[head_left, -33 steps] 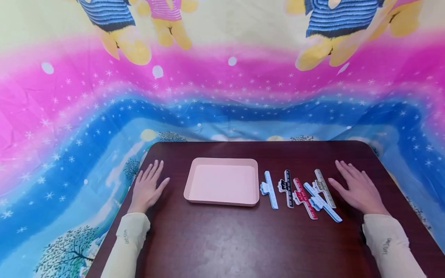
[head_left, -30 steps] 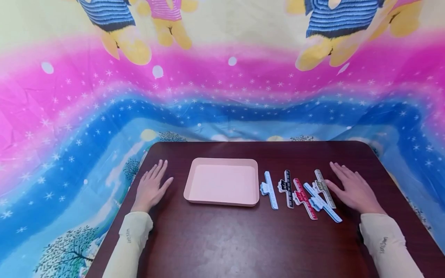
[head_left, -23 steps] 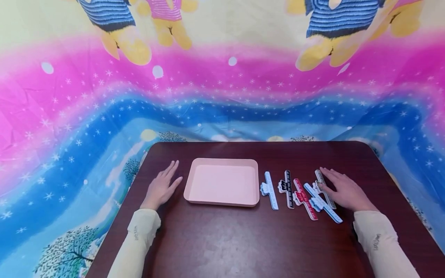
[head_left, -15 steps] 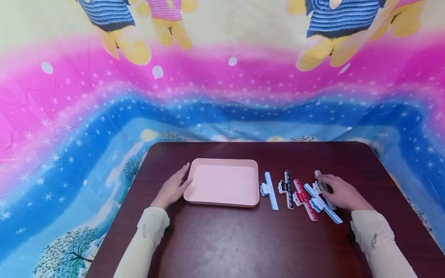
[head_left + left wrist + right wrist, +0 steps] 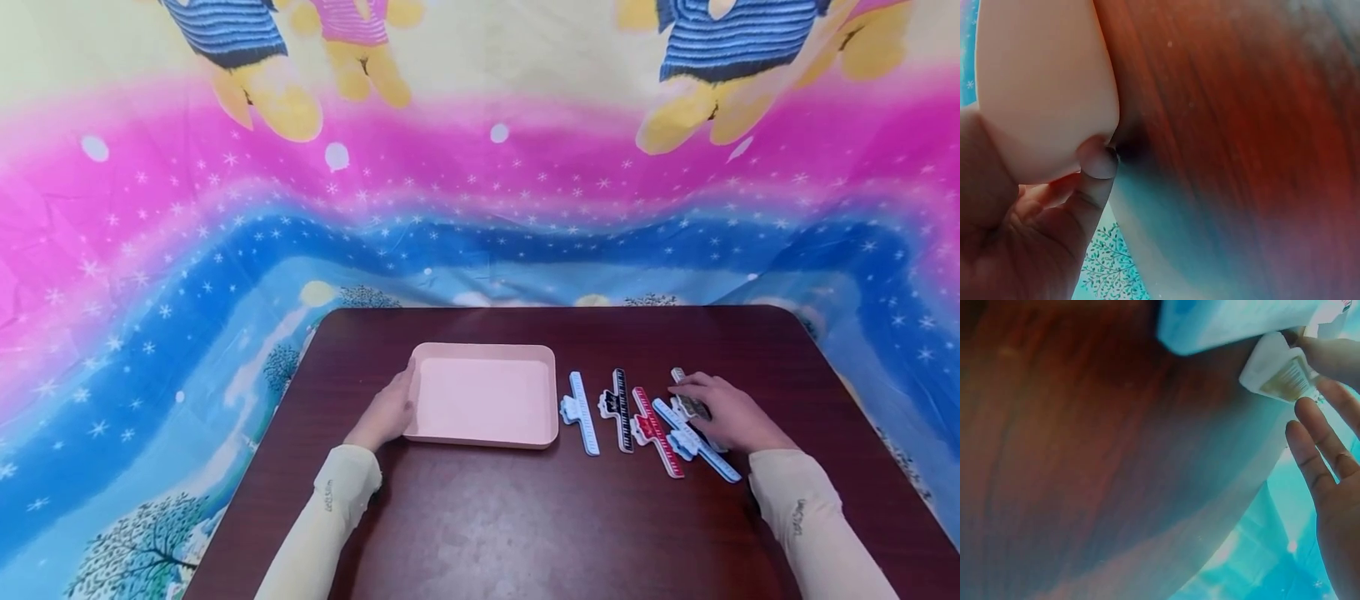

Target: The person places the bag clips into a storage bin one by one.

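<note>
At the left wall of a pink tray is my left hand; in the left wrist view its fingers curl against the tray's side and underside. My right hand pinches a grey long-bar clip at the right end of a row, and covers much of it. The right wrist view shows this clip's end by the thumb and forefinger, the other fingers stretched out. Close beside it lies a slanted light-blue clip. Further left are a red clip, a black clip and another light-blue clip.
Tray and clips are on a dark brown table with rounded far corners. A printed cloth in pink, blue and cream hangs behind it and around its sides.
My left hand has moved right from the table's left side to the tray. My right hand has moved left onto the grey clip, which has shifted slightly left at its far end.
</note>
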A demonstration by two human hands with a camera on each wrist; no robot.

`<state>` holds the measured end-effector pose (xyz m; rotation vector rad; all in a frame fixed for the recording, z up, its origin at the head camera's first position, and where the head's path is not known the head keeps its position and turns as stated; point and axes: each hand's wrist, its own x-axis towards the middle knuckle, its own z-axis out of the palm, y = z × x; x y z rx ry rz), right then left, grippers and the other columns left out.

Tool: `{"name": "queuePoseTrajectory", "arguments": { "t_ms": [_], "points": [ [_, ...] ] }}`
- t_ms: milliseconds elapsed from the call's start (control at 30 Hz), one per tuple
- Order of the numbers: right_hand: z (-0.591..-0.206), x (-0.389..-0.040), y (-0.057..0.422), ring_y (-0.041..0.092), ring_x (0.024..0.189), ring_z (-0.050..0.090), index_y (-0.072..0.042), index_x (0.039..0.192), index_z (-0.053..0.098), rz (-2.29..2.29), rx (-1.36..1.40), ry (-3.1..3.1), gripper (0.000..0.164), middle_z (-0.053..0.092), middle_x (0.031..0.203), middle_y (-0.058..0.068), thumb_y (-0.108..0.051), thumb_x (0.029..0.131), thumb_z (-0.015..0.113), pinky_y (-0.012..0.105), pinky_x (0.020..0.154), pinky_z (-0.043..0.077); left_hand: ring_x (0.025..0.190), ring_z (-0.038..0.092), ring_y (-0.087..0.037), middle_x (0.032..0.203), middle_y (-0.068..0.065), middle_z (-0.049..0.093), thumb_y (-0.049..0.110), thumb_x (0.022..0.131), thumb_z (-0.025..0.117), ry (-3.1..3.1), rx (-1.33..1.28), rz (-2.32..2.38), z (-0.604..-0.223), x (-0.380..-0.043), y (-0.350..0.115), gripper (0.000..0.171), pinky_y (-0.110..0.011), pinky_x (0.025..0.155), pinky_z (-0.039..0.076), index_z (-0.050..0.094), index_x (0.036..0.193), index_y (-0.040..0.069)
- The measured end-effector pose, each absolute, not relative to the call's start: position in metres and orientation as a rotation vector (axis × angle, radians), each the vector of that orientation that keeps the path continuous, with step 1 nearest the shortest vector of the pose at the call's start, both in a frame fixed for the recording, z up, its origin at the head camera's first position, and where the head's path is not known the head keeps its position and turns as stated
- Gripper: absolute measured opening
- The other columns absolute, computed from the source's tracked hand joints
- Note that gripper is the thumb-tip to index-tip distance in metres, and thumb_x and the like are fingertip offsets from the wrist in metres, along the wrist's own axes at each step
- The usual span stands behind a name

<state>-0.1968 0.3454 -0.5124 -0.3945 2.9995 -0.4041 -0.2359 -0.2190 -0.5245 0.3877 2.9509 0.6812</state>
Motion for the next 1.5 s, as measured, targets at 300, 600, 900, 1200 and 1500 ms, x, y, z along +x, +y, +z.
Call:
{"name": "queuePoseTrajectory", "arguments": {
  "t_ms": [300, 600, 900, 1200, 1500],
  "points": [
    [-0.500, -0.202, 0.343, 0.046, 0.111, 0.062, -0.002, 0.122, 0.071, -0.379, -0.425, 3.028, 0.044, 0.065, 0.123, 0.027, -0.006, 0.081, 0.086, 0.064, 0.092, 0.055, 0.139, 0.050, -0.043, 0.162, -0.026, 0.036, -0.002, 0.097, 0.049, 2.940, 0.354, 0.636, -0.525, -0.237, -0.215, 0.080, -0.052, 0.119, 0.040, 0.008, 0.166, 0.000],
    [-0.485, -0.202, 0.350, 0.023, 0.081, 0.059, -0.004, 0.136, 0.065, -0.421, -0.361, 3.069, 0.051, 0.053, 0.107, 0.015, -0.010, 0.088, 0.081, 0.043, 0.067, 0.060, 0.136, 0.053, -0.044, 0.163, -0.026, 0.035, -0.001, 0.097, 0.048, 2.944, 0.330, 0.585, -0.525, -0.240, -0.213, 0.080, -0.052, 0.118, 0.042, 0.007, 0.166, 0.000],
    [-0.476, -0.201, 0.353, 0.030, 0.086, 0.059, -0.006, 0.123, 0.064, -0.554, -0.310, 3.207, 0.038, 0.053, 0.106, 0.015, -0.022, 0.092, 0.078, 0.060, 0.078, 0.057, 0.135, 0.053, -0.045, 0.162, -0.026, 0.036, -0.001, 0.096, 0.049, 2.946, 0.332, 0.579, -0.526, -0.239, -0.213, 0.081, -0.053, 0.115, 0.043, 0.006, 0.166, 0.000],
    [-0.478, -0.201, 0.358, 0.035, 0.093, 0.056, -0.002, 0.115, 0.061, -0.775, -0.196, 3.249, 0.037, 0.048, 0.114, 0.018, -0.031, 0.097, 0.074, 0.063, 0.083, 0.052, 0.134, 0.054, -0.046, 0.162, -0.025, 0.036, -0.001, 0.097, 0.047, 2.948, 0.323, 0.577, -0.527, -0.240, -0.213, 0.081, -0.054, 0.115, 0.044, 0.005, 0.166, 0.002],
    [-0.483, -0.202, 0.361, 0.031, 0.086, 0.062, -0.007, 0.127, 0.062, -0.996, -0.064, 3.153, 0.038, 0.064, 0.107, 0.021, -0.038, 0.106, 0.058, 0.046, 0.069, 0.057, 0.136, 0.053, -0.045, 0.163, -0.026, 0.035, -0.002, 0.096, 0.049, 2.954, 0.333, 0.613, -0.526, -0.237, -0.213, 0.083, -0.052, 0.117, 0.042, 0.006, 0.166, 0.001]
  ]
}}
